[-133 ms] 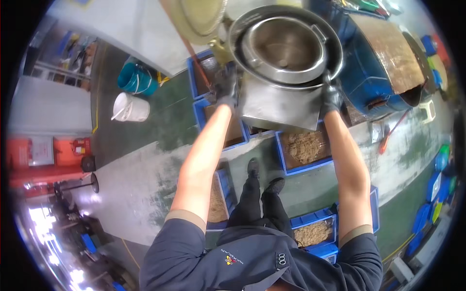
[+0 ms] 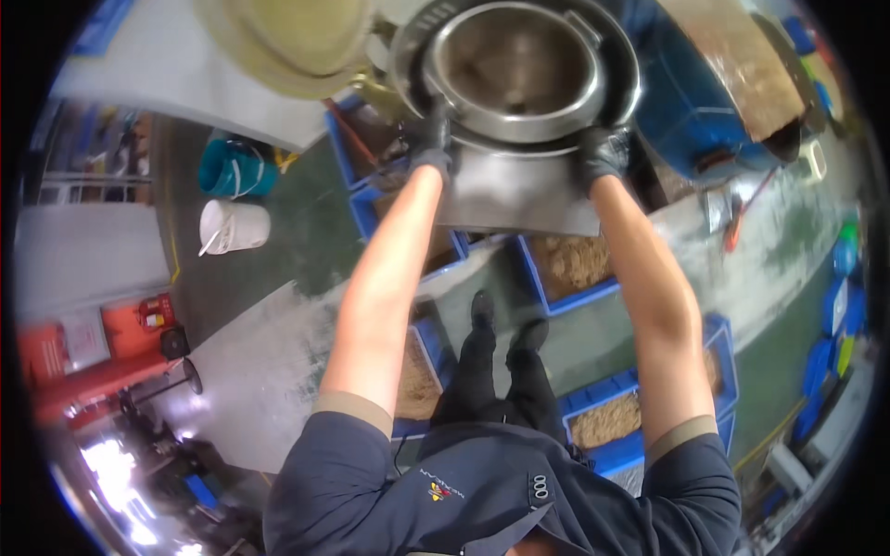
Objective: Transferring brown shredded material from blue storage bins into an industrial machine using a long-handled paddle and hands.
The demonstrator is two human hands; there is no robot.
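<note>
A wide round steel bowl (image 2: 632, 93) with a narrower steel ring (image 2: 519, 128) set inside stands in front of me. Below its rim slopes a smooth steel sheet (image 2: 519, 195). In a dark glove, my left hand (image 2: 431, 146) reaches up over the near left part of the rim; motion smears its fingers. My right hand (image 2: 601, 156), gloved in black too, is closed at the near right part of the rim, its fingertips partly hidden. Both arms stretch straight ahead.
Blue trays of brown granular stuff (image 2: 577, 264) lie on the floor around my feet. A blue drum (image 2: 691, 120) flanks the bowl at right, a pale yellow round vessel (image 2: 287, 56) at left. Further left stand a teal bucket (image 2: 218, 167) and a white bucket (image 2: 243, 227).
My view has shifted, so the bowl sits higher and further left in it. The left hand has moved inward, up to the rim; the right stays by the rim.
</note>
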